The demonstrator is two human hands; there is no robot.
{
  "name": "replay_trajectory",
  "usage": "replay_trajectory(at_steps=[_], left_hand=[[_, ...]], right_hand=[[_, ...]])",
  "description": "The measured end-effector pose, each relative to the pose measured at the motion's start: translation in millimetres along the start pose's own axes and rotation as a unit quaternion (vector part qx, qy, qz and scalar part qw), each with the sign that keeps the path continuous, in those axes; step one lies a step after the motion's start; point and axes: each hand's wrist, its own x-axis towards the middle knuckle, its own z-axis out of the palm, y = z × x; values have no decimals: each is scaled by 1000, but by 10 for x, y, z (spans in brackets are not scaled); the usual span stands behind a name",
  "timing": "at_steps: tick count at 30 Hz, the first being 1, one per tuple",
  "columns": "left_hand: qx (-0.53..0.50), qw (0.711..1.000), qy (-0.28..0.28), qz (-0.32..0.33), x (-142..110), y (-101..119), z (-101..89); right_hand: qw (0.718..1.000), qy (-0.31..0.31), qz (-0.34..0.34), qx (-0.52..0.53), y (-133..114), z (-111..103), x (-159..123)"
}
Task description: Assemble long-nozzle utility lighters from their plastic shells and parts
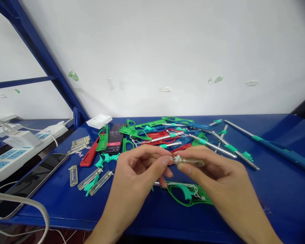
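Observation:
Between the thumb and fingers of my right hand [213, 169] is a clear lighter fuel tank [193, 162], lying roughly sideways with its pale valve end toward the left. My left hand [142, 173] pinches a tiny whitish part [171, 158] against that valve end; its exact shape is mostly hidden by the fingertips. Under both hands lies a green lighter shell half [178, 200] with a teal trigger [184, 190], a thin white wire and a metal tube. More clear fuel tanks [73, 175] and teal triggers [93, 184] rest on the blue table to the left.
Behind my hands is a pile of green, red and blue lighter shells [142, 130] with metal tubes. A long blue lighter [277, 149] lies at right. A lit phone [115, 139], a dark phone [27, 183], a power strip [12, 157] and a cable [38, 206] are at left.

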Motion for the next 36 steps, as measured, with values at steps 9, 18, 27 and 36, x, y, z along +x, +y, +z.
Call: replay_trajectory(at_steps=[9,18,27,36], left_hand=[[3,1000,-1,-18,-4,3,-32],[3,1000,-9,-19,8,-13,-14],[16,1000,3,-8,-13,40,-18],[88,995,-5,40,-44,73,3]], right_hand=[[994,13,-86,-70,-19,8,-2],[990,18,-108,-85,-24,20,16],[993,6,-97,-68,-15,-3,-3],[993,-18,-98,-65,26,-29,-39]])
